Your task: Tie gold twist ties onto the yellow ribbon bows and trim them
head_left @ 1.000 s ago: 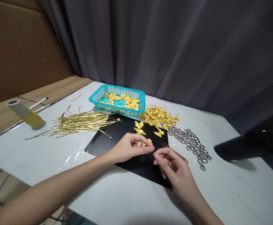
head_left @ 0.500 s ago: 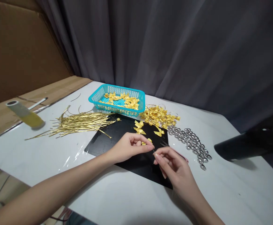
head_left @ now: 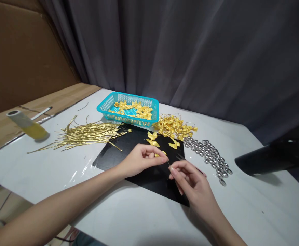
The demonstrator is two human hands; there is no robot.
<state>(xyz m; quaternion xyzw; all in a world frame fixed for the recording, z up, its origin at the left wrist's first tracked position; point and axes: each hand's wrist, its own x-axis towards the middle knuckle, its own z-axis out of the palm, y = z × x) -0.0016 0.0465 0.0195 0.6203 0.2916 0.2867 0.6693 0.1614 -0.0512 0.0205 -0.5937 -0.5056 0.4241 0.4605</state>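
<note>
Between my two hands, over the black mat [head_left: 116, 155], runs a short thin strand [head_left: 168, 164], too fine to tell whether it is wire, thread or a needle. My left hand [head_left: 143, 159] pinches its upper end between thumb and index finger. At the lower end, the thumb and fingertips of my right hand [head_left: 191, 179] are pressed together on it. Yellow ribbon bows [head_left: 152, 139] lie on the mat just beyond the hands, one partly hidden behind my left fingers. Dark scissor tips [head_left: 180, 157] stick out behind my right hand, which covers most of the tool.
A turquoise basket [head_left: 100, 108] holding yellow bows stands at the back. Beside it are piles of gold ties [head_left: 87, 135] and yellow bows with loops [head_left: 175, 126]. Silver oval beads [head_left: 211, 153] spread to the right, near a black cylinder [head_left: 262, 159]. A bottle of yellow liquid [head_left: 34, 130] stands left.
Both hands hold nearly the same pose. The fingertips have drawn very slightly apart, and a little more of the thin strand shows between them.
</note>
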